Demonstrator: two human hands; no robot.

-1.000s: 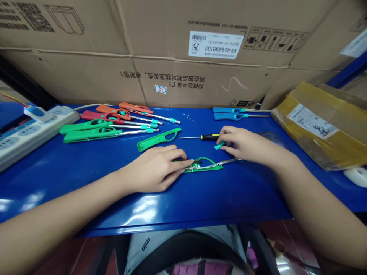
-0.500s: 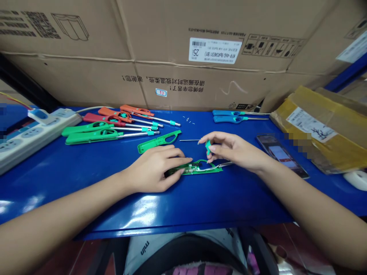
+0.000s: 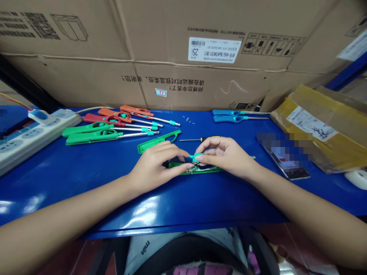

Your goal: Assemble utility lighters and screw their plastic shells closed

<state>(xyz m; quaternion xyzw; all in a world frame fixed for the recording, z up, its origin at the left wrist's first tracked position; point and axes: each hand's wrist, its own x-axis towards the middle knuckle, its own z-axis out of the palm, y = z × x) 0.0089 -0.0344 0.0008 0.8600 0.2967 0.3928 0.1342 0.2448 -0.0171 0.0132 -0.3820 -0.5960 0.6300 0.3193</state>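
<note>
An opened green lighter shell (image 3: 218, 170) of the long-necked kind lies on the blue table, with a white wire and small parts inside. My left hand (image 3: 157, 166) is curled over its left end, thumb and fingers around the shell and its inner parts. Between the thumb and fingers of my right hand (image 3: 222, 154) is a small teal trigger piece (image 3: 197, 157), held just above the shell. My left index fingertip is close to this piece; whether it touches cannot be made out. The other green shell half (image 3: 156, 143) lies behind my left hand.
Several assembled lighters (image 3: 114, 118), green, red and orange, lie at the back left beside a power strip (image 3: 34, 133). Blue lighters (image 3: 228, 118) are at the back right. A screwdriver (image 3: 191, 139) lies behind my right hand. Rightward are a phone (image 3: 286, 162) and a taped package (image 3: 323, 130).
My right hand has moved down and left, bringing the teal trigger over the shell. The fingers of my left hand have risen and spread from the thumb. More of the screwdriver now shows.
</note>
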